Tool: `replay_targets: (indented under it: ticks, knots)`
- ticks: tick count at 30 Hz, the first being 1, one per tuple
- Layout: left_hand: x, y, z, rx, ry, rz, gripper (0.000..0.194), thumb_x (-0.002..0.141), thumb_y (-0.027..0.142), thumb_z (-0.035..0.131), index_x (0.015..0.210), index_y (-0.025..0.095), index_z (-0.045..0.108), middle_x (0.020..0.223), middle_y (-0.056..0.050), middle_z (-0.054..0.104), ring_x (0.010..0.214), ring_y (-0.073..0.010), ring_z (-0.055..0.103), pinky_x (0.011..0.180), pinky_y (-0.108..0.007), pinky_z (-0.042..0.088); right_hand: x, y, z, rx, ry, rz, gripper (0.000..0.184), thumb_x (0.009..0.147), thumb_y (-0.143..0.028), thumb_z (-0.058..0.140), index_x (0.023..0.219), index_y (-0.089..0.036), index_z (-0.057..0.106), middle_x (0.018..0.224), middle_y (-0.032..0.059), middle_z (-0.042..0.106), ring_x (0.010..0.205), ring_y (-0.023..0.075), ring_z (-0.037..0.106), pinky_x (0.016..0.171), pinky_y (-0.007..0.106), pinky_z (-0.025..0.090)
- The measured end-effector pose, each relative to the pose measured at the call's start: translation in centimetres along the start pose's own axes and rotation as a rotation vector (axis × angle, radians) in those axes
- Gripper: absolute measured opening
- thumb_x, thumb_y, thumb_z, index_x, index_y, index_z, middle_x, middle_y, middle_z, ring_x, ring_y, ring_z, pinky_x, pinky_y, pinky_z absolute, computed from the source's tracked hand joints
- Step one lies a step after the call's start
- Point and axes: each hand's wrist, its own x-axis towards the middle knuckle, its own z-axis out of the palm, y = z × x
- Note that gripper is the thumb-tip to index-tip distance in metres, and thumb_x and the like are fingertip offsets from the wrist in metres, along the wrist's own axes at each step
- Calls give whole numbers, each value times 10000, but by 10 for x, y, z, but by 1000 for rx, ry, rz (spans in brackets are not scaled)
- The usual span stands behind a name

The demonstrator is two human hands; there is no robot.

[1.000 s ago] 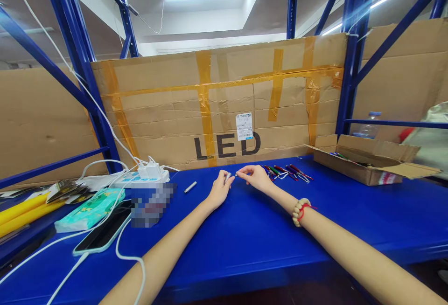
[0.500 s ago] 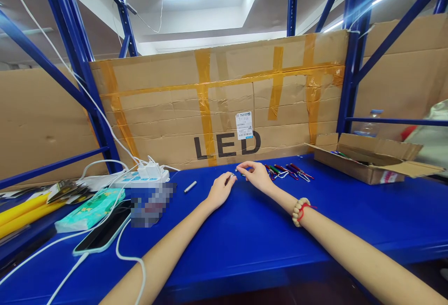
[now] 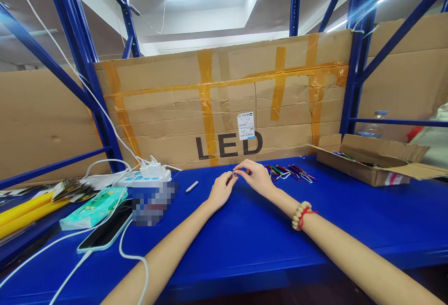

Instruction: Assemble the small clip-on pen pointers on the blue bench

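My left hand rests over the blue tabletop, its thumb and fingers pinched around something small that I cannot make out. Fingertip to fingertip with it, my right hand is closed in a pinch too; what it holds is too small to name. A beaded bracelet with a red string circles the right wrist. Just beyond the right hand lie several red, green and dark carabiner-like clips with metal loops. To the left of my left hand is a short silver cylinder.
An open cardboard box with small items stands at right. On the left are a white power strip with cables, a teal tissue pack and a phone. A large cardboard sheet closes the back between blue posts.
My right hand has moved slightly left and its fingertips now meet those of my left hand. The small gap between the hands has closed. The view has shifted a little.
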Motion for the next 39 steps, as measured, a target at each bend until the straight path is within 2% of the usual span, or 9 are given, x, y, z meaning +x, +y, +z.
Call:
replay_targets:
  ticks: [4,7,10,13,18,23,29,35,39]
  knots:
    - [-2,6,-2,-26,-35,5,217,877,316,373,769,175,498,658,24,529,624,-112,509,647,-216,391,1,1,0,23,-8,46,155,788,-290,554,769,-187,668,808,7,630,577,63,486,575,174,367]
    - [-3,12,-5,-5,-41,23,231,896,304,325,793,181,491,655,25,527,652,-118,512,680,-220,386,2,5,1,107,-40,180,183,752,-333,582,763,-175,674,763,14,635,531,64,483,529,173,367]
    - [-4,15,-7,31,-32,33,223,902,289,310,870,188,506,746,4,559,739,-138,528,725,-236,386,4,7,0,219,-126,311,259,712,-391,607,778,-151,679,699,22,631,473,60,476,480,172,367]
    - [-4,13,-6,39,-27,53,209,905,285,316,928,199,506,886,-11,584,842,-152,535,784,-250,382,6,5,-6,341,-224,408,335,669,-430,632,797,-124,681,720,39,632,473,52,467,453,165,364]
    - [-6,12,-5,115,-89,126,237,916,279,304,953,198,523,934,-32,588,887,-173,530,819,-278,381,6,3,-24,405,-409,553,368,607,-451,670,772,-123,668,712,27,603,539,47,455,422,131,312]
    - [-11,18,-4,180,-122,170,237,908,274,329,999,202,536,977,-46,593,915,-183,538,815,-278,405,4,14,-31,390,-505,525,375,582,-460,679,728,-116,654,678,18,582,546,44,438,425,129,293]
    - [-13,18,-4,218,-95,191,235,900,253,343,977,199,558,972,-55,601,916,-187,553,829,-290,425,5,13,-27,425,-452,384,384,550,-479,689,643,-110,638,660,29,598,558,65,474,520,171,387]
    - [-14,16,-2,293,-49,154,241,891,230,355,1021,205,556,999,-60,602,973,-196,542,881,-312,415,5,2,-28,341,-490,544,412,590,-503,670,706,-107,674,579,20,561,499,48,433,419,142,306]
    - [-14,19,-3,281,-40,139,230,889,236,363,1018,216,552,1000,-52,602,968,-191,541,878,-304,413,5,-2,-28,334,-508,632,429,608,-520,667,755,-118,690,582,21,552,516,46,435,404,124,282]
